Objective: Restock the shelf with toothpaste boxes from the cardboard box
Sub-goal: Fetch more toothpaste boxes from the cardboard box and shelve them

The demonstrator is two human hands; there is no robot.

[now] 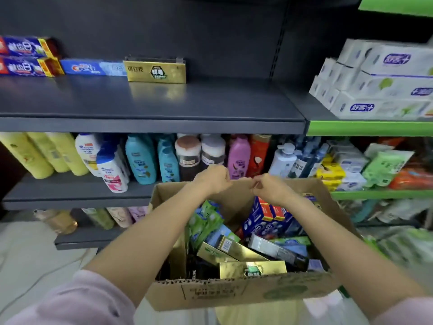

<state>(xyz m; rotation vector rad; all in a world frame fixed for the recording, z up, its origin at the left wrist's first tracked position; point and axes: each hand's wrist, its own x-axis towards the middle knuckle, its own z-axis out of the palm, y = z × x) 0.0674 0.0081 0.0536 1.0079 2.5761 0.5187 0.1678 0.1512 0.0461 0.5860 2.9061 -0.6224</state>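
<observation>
Gripping the cardboard box (234, 294) by its far rim at 12 o'clock, left hand (214, 178) and right hand (267, 187) curl closed, likely steadying it below the shelf (152, 109)

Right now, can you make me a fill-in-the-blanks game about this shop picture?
1. The gold box on the top shelf stands to the right of a light ____ box.
2. Both hands, the left hand and the right hand, are at the far edge of the ____ box.
3. The pink bottle is on the shelf ____ the gold box.
4. The sleeves are ____.

Missing words: blue; cardboard; below; pink
</observation>
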